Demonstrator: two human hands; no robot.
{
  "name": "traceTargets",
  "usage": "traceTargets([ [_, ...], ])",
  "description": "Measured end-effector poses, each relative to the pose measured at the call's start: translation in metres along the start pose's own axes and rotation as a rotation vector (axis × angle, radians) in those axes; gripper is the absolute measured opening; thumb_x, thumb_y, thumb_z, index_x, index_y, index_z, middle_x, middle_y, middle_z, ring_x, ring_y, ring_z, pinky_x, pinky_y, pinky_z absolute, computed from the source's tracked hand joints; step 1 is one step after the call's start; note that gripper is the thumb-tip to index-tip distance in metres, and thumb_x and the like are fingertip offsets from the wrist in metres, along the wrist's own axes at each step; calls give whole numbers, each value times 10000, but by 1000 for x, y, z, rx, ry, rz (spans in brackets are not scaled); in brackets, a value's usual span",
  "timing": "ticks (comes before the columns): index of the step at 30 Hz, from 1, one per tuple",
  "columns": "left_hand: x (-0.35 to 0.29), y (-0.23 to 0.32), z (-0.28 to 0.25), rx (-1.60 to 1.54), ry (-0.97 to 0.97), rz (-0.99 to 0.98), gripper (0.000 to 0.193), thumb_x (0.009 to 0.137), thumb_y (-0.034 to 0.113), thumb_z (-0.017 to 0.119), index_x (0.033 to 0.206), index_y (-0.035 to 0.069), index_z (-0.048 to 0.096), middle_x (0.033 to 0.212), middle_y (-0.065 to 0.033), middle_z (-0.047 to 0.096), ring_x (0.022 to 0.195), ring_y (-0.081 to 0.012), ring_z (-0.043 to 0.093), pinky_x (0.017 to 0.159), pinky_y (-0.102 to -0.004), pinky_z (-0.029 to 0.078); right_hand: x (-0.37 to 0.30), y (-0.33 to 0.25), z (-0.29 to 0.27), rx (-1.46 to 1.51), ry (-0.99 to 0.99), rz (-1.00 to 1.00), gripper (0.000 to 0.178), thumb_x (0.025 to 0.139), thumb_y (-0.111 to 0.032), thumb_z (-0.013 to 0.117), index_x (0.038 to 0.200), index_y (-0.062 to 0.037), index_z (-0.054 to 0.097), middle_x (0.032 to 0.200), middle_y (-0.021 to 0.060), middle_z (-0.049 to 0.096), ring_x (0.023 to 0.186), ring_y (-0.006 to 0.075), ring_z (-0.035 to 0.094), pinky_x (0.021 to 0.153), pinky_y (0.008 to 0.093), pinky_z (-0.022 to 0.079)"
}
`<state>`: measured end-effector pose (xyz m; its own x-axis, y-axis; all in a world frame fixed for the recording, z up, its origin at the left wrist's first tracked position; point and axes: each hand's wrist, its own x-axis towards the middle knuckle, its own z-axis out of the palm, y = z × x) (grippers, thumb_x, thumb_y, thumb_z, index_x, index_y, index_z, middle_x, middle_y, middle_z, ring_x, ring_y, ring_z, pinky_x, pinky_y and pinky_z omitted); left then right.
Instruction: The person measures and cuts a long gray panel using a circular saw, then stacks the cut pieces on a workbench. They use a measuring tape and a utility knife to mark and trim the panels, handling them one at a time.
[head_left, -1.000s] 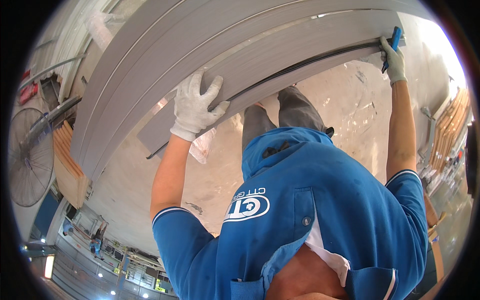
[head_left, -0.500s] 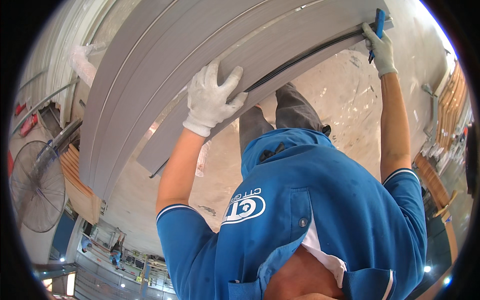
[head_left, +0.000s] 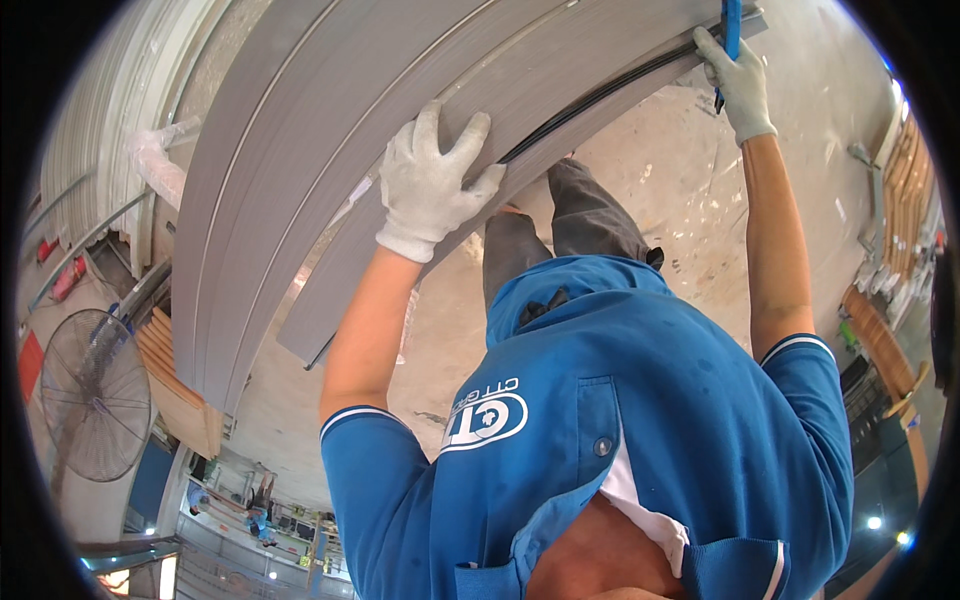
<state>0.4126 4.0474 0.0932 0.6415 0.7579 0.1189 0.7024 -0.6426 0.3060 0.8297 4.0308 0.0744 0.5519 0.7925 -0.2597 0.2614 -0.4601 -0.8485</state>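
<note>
My left hand [head_left: 435, 190], in a white work glove, lies with fingers spread on a long grey panel profile [head_left: 630, 90]. Its thumb rests close to the near end of a black strip [head_left: 600, 100], thin and rubber-like, that runs along the profile's groove. Toward the profile's far right end, my right hand [head_left: 742, 90], also gloved, is closed around a slim blue tool [head_left: 732, 30]. The tool's kind is not clear, and its top runs off the upper edge of the view. My right thumb touches or nearly touches the profile beside the black strip.
More wide grey panels [head_left: 290, 130] lie side by side at the left and beyond. A round caged fan [head_left: 97, 395] stands at far left, near stacked brown boards [head_left: 185, 385]. Plastic-wrapped material [head_left: 160, 165] lies past the panels. Brown curved pieces [head_left: 900, 190] are stacked at right.
My right hand, with the blue tool, has shifted left and slightly up in the picture. My left hand stays spread on the profile; the whole view has shifted a little.
</note>
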Motion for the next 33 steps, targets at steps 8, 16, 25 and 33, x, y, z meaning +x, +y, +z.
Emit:
traceTargets([
  [8,9,11,4,72,3,-35,613,740,469,814,1304,264,687,1322,-228,578,1113,-401,607,904,-501,535,4,-1,0,273,44,94,306,889,-297,817,960,-24,699,730,-7,616,585,60,519,515,215,398],
  [16,4,11,8,93,18,-34,592,753,447,793,1300,253,677,1345,-236,540,1122,-410,594,914,-521,513,94,23,-70,527,115,154,171,906,-94,772,990,31,691,864,103,711,617,80,590,503,213,468],
  [25,3,12,5,89,-24,-60,638,738,396,831,1328,211,672,1372,-246,551,1167,-422,575,964,-507,498,164,22,-93,20,76,96,222,914,-216,746,1031,-31,708,843,83,710,761,158,655,690,304,514],
  [33,-3,20,3,60,-43,-95,632,748,405,819,1325,196,670,1381,-266,531,1202,-438,549,993,-516,478,149,6,-75,-362,187,-190,291,954,-316,681,1049,-42,703,822,107,687,784,209,637,751,395,495],
])
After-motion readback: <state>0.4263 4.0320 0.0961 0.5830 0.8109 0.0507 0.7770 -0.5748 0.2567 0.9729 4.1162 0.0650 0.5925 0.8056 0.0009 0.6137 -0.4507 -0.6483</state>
